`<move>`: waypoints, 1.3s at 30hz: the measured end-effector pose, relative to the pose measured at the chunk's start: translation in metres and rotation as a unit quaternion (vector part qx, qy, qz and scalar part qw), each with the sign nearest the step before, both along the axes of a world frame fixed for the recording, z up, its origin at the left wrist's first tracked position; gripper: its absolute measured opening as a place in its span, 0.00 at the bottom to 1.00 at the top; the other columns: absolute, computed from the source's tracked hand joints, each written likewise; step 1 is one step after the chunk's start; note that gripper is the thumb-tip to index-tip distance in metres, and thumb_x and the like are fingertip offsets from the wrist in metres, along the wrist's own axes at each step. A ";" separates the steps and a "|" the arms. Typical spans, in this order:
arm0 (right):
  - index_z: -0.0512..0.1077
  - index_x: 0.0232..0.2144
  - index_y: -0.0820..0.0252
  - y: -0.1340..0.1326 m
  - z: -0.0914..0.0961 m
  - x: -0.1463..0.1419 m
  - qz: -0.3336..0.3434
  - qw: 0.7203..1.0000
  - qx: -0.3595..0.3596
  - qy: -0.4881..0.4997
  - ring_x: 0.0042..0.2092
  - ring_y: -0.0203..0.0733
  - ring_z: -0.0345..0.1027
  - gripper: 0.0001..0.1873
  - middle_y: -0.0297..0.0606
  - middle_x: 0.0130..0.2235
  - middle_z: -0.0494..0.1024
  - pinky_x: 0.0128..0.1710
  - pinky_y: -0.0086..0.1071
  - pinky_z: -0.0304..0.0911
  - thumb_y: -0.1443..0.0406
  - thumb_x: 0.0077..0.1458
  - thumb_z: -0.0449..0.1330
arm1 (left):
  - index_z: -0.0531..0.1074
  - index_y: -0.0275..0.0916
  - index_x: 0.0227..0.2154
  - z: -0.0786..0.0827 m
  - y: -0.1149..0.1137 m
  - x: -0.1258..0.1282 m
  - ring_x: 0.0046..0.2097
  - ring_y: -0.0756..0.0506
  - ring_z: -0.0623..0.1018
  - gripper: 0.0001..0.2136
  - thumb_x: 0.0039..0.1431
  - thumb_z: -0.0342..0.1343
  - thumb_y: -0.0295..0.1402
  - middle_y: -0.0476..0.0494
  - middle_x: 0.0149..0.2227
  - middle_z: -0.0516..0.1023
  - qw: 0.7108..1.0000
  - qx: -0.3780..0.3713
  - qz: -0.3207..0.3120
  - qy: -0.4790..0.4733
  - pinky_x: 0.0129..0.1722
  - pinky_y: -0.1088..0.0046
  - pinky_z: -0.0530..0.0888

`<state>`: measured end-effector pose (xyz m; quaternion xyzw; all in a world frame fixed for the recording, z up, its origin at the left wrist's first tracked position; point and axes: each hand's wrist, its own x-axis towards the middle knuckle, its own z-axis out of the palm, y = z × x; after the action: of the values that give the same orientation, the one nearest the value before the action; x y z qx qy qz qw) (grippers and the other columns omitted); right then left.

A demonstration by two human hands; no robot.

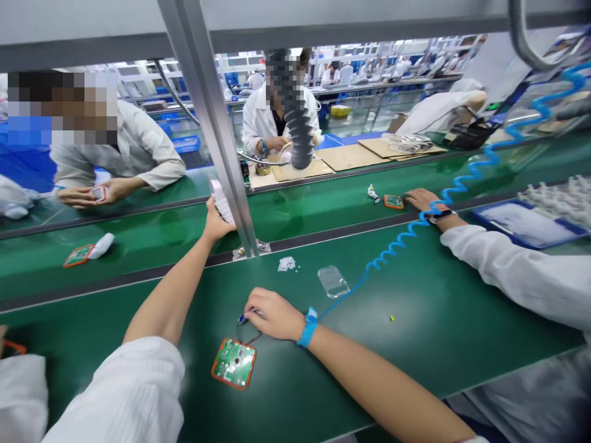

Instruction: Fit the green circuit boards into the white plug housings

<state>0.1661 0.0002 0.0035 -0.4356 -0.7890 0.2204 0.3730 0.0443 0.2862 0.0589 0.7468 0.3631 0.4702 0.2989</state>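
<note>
My left hand [216, 223] reaches out to the metal post and closes around a white ridged piece [221, 198], partly hidden behind the post. Closer to me, my right hand [272, 312], with a blue strap at the wrist, pinches a small blue-ended part [242, 319]. Dark thin wires run from this part to a green circuit board [234, 363] in an orange frame, lying flat on the green bench. A small pile of white bits [287, 264] and a clear plastic piece [333, 281] lie beyond my right hand.
A metal post [217, 123] rises at the bench's far edge. A coiled blue cord [406, 234] runs to my right wrist. The green conveyor [295, 209] carries framed boards, including one [393, 201] by a co-worker's hand [422, 200]. A blue tray [526, 224] stands right; other people sit opposite.
</note>
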 end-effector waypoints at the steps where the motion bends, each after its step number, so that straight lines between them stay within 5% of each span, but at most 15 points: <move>1: 0.74 0.35 0.60 -0.001 0.000 0.000 0.002 1.000 -0.004 0.002 0.42 0.40 0.71 0.04 0.38 0.37 0.76 0.45 0.31 0.67 0.68 0.64 0.61 | 0.54 0.40 0.53 0.002 -0.001 -0.014 0.51 0.42 0.77 0.50 0.28 0.79 0.44 0.47 0.47 0.74 1.000 0.002 0.017 -0.001 0.55 0.57 0.76; 5: 0.75 0.35 0.60 -0.004 -0.001 0.001 0.009 1.000 -0.023 0.011 0.42 0.41 0.71 0.05 0.39 0.39 0.75 0.45 0.33 0.67 0.70 0.64 0.59 | 0.49 0.42 0.56 0.007 -0.015 -0.084 0.57 0.36 0.76 0.56 0.25 0.80 0.40 0.37 0.57 0.69 0.995 0.048 0.081 0.022 0.59 0.49 0.74; 10: 0.74 0.37 0.61 -0.007 -0.004 0.002 0.024 0.999 -0.027 0.019 0.42 0.42 0.71 0.06 0.40 0.40 0.75 0.45 0.35 0.66 0.69 0.66 0.57 | 0.50 0.44 0.56 -0.004 -0.077 -0.164 0.59 0.32 0.75 0.53 0.28 0.79 0.41 0.35 0.57 0.69 0.984 0.066 0.112 0.125 0.60 0.45 0.72; 14: 0.73 0.38 0.60 -0.009 -0.005 0.002 0.027 0.999 -0.023 0.004 0.41 0.42 0.71 0.07 0.40 0.40 0.75 0.44 0.37 0.65 0.67 0.68 0.56 | 0.52 0.45 0.54 -0.022 -0.133 -0.204 0.57 0.32 0.77 0.51 0.28 0.79 0.44 0.38 0.55 0.70 0.978 0.039 0.129 0.158 0.57 0.45 0.74; 18: 0.73 0.37 0.59 -0.011 -0.006 0.001 0.024 0.999 -0.023 -0.008 0.40 0.42 0.70 0.08 0.40 0.39 0.75 0.42 0.36 0.65 0.66 0.68 0.54 | 0.49 0.45 0.54 -0.032 -0.165 -0.227 0.57 0.32 0.76 0.51 0.31 0.77 0.45 0.33 0.56 0.69 0.976 0.032 0.151 0.154 0.58 0.44 0.73; 23: 0.73 0.37 0.59 -0.012 -0.007 0.001 0.016 0.999 -0.027 -0.009 0.39 0.41 0.71 0.09 0.40 0.39 0.75 0.41 0.36 0.65 0.65 0.69 0.54 | 0.51 0.44 0.51 -0.024 -0.179 -0.246 0.60 0.30 0.74 0.50 0.27 0.78 0.48 0.31 0.57 0.67 0.977 0.041 0.152 0.147 0.59 0.46 0.71; 28: 0.73 0.36 0.59 -0.012 -0.006 0.001 0.009 0.999 -0.026 -0.017 0.39 0.41 0.71 0.11 0.39 0.38 0.76 0.41 0.35 0.66 0.64 0.69 0.53 | 0.61 0.42 0.44 0.005 -0.182 -0.246 0.63 0.35 0.70 0.24 0.55 0.62 0.51 0.35 0.60 0.67 0.974 0.096 0.176 0.105 0.64 0.50 0.66; 32: 0.73 0.41 0.60 -0.020 0.000 -0.003 -0.049 0.997 0.022 -0.054 0.44 0.45 0.73 0.10 0.44 0.42 0.76 0.45 0.38 0.68 0.61 0.68 0.54 | 0.65 0.42 0.34 0.038 -0.181 -0.239 0.59 0.37 0.73 0.15 0.54 0.65 0.41 0.39 0.52 0.73 0.953 0.127 0.241 0.130 0.64 0.54 0.66; 36: 0.71 0.44 0.65 -0.042 0.019 -0.012 -0.229 0.934 -0.026 -0.273 0.42 0.57 0.75 0.22 0.54 0.42 0.76 0.38 0.42 0.67 0.50 0.67 0.56 | 0.65 0.42 0.34 0.060 -0.189 -0.227 0.57 0.37 0.71 0.20 0.45 0.72 0.38 0.41 0.48 0.68 0.930 0.201 0.285 0.119 0.64 0.53 0.66; 39: 0.69 0.43 0.62 -0.059 0.032 -0.021 -0.246 0.896 -0.145 -0.340 0.34 0.57 0.77 0.25 0.48 0.33 0.77 0.29 0.37 0.62 0.45 0.67 0.52 | 0.64 0.43 0.40 0.059 -0.206 -0.196 0.56 0.36 0.71 0.30 0.38 0.76 0.43 0.41 0.48 0.64 0.944 0.222 0.227 0.093 0.56 0.55 0.73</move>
<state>0.1454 -0.0583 0.0358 -0.7134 -0.6947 0.0724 0.0568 -0.1513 0.0797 0.1181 0.7323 0.4360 0.5225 -0.0243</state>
